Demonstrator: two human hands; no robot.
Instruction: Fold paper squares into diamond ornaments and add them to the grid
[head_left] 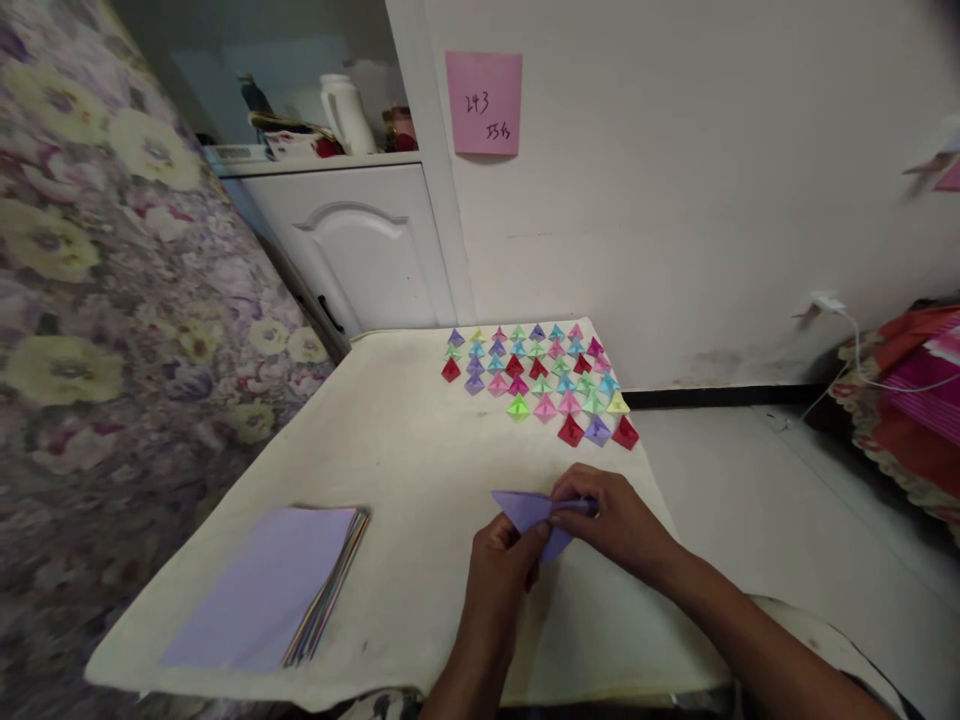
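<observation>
Above the front part of the table, a folded sheet of purple paper (523, 508) is held between both hands. My left hand (506, 560) pinches its lower edge, thumb on the near face. Fingers and thumb of my right hand (596, 505) are closed on the paper's right side and hide part of the fold. The paper has a pointed corner at upper left and another hanging below. To the left lies a stack of coloured paper (262, 585) with a purple sheet on top. Beyond my hands, several small folded paper pieces (538, 368) in many colours sit in rows.
The cream-covered table (405, 420) meets the wall at its far end. A white cabinet (352, 235) holds a white jug (347, 112). Floral curtain (127, 350) hangs at left. A pink note (485, 100) is on the wall; a charger cable (859, 345) hangs at right.
</observation>
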